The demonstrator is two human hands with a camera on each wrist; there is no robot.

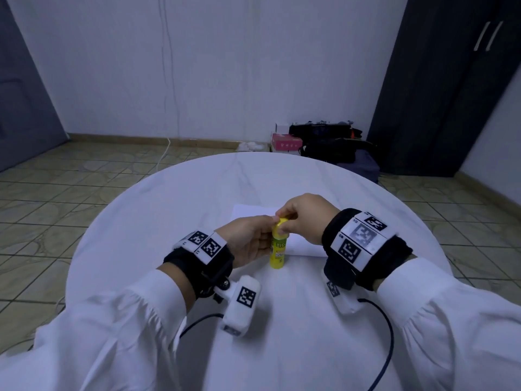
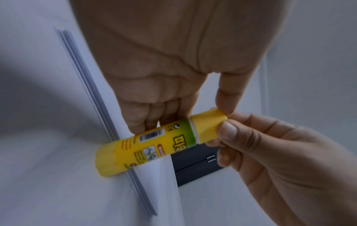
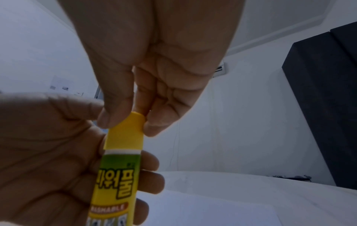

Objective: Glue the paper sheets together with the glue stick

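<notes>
A yellow glue stick [image 1: 278, 249] stands upright above the near edge of the white paper sheets [image 1: 249, 211] on the table. My left hand [image 1: 249, 242] grips its body from the left. My right hand [image 1: 300, 218] pinches the yellow cap [image 1: 282, 223] from above with thumb and fingers. In the left wrist view the glue stick [image 2: 152, 146] lies across the stacked paper sheets [image 2: 160, 188], and the cap [image 2: 208, 126] sits between right-hand fingertips. In the right wrist view a thin white ring shows below the cap [image 3: 125, 134], and left-hand fingers [image 3: 152, 177] curl round the body.
The round white table [image 1: 174, 198] carries two black cables [image 1: 387, 334] near me. Beyond its far edge, dark bags [image 1: 329, 148] and a pink box [image 1: 286, 143] lie on the tiled floor. A dark cabinet [image 1: 451, 88] stands at the back right.
</notes>
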